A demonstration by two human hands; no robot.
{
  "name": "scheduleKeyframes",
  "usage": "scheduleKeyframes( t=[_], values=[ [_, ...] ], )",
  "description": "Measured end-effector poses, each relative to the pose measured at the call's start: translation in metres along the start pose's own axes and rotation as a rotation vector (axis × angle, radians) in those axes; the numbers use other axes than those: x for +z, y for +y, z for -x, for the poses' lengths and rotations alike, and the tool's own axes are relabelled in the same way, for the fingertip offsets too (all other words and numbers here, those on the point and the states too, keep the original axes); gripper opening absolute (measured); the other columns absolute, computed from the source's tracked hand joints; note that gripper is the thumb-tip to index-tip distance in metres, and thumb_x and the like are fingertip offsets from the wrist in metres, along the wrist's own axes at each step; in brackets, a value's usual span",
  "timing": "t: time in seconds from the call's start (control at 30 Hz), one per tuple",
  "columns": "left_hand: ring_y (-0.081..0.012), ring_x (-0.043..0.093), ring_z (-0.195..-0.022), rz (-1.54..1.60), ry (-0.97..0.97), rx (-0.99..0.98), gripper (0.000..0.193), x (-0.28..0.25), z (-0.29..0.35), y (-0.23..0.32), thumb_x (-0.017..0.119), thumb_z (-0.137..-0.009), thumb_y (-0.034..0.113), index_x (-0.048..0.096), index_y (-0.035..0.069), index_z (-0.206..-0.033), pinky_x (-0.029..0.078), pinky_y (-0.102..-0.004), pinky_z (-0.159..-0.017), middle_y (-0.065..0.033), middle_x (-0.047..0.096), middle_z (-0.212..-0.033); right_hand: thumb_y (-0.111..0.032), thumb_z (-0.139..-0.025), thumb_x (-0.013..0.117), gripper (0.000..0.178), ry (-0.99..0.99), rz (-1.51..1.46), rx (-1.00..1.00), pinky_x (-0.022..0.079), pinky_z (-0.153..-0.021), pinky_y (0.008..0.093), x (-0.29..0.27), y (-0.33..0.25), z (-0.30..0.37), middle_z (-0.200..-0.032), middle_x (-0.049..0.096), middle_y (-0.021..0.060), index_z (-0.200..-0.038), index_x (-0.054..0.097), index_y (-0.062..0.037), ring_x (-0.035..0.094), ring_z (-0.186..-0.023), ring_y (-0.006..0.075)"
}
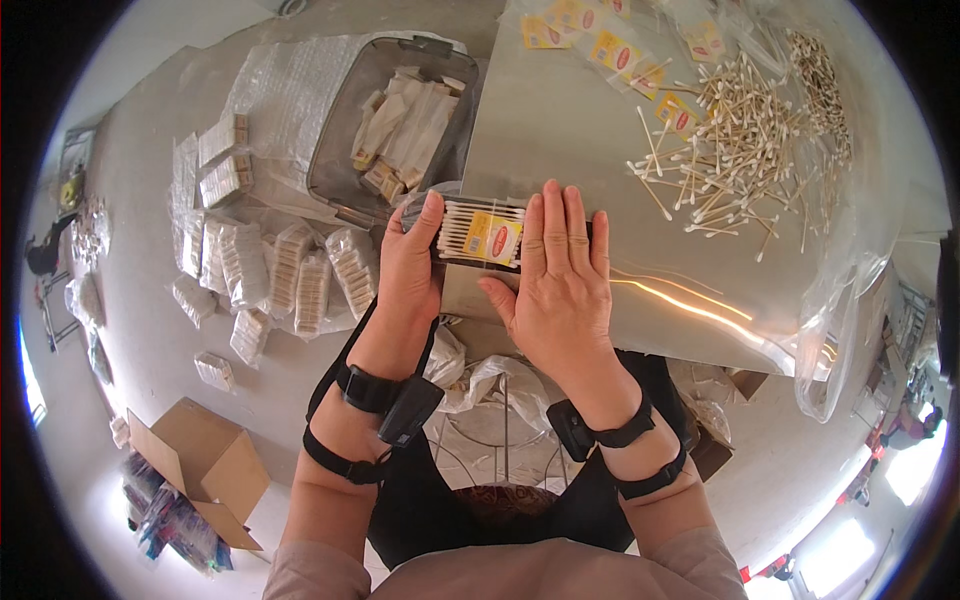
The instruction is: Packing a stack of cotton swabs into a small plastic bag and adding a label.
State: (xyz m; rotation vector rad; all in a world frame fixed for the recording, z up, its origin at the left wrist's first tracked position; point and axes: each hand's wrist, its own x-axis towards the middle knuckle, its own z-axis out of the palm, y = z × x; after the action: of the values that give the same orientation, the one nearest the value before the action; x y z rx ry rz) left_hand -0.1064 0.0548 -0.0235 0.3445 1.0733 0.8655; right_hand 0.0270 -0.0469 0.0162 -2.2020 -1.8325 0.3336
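My left hand (409, 268) grips the left end of a dark, narrow holder filled with a row of cotton swabs (456, 230), its thumb on the near top edge. A yellow and white card (494, 238) lies on the swabs. My right hand (560, 290) rests flat over the right end of the row, fingers stretched out together and thumb apart, hiding that end. Beyond it on the metal tabletop (560, 140) spreads a large loose pile of cotton swabs (740, 140). More yellow cards in clear plastic (612, 50) lie at the table's far edge.
A grey plastic bin (330, 150) with filled swab packets stands at the far left of the table. Several wrapped swab bundles (243, 262) lie on the floor to the left. An open cardboard box (205, 455) sits at the lower left. Clear plastic sheeting (830, 330) drapes over the table's right edge.
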Motion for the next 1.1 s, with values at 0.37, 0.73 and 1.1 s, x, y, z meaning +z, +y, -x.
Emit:
scheduleKeyframes(
  t=[0.37,0.73,1.1],
  values=[
    [-0.0144,0.067,-0.087,0.039,0.005,-0.063,0.027,-0.010,-0.004,0.000,0.071,-0.095,0.026,0.058,0.005,-0.108,0.057,-0.0295,-0.076,-0.0053,0.068,-0.099,-0.049,-0.084,0.067,0.091,0.023,-0.003,-0.003,0.016,-0.120,0.0559,0.001,0.000,0.001,-0.158,0.028,0.0249,-0.146,0.037,0.0107,0.022,-0.149,0.0386],
    [-0.0090,0.063,-0.079,-0.306,0.118,0.115,0.027,0.008,0.009,-0.002,0.072,-0.094,0.031,0.065,0.006,-0.100,0.052,-0.0247,-0.068,-0.0009,0.069,-0.092,-0.052,-0.083,0.066,0.095,0.015,0.008,0.033,0.014,-0.119,0.0592,0.005,-0.008,0.004,-0.157,0.026,0.0291,-0.145,0.036,0.0138,0.021,-0.149,0.0416],
    [-0.0077,0.061,-0.079,-0.378,0.114,0.131,0.032,0.013,0.013,0.000,0.067,-0.097,0.036,0.067,0.004,-0.099,0.050,-0.0238,-0.069,0.0001,0.069,-0.090,-0.055,-0.083,0.065,0.097,-0.034,0.006,0.023,0.013,-0.118,0.0629,0.005,-0.011,0.018,-0.156,0.026,0.0321,-0.143,0.037,0.0160,0.020,-0.148,0.0450]
  ],
)
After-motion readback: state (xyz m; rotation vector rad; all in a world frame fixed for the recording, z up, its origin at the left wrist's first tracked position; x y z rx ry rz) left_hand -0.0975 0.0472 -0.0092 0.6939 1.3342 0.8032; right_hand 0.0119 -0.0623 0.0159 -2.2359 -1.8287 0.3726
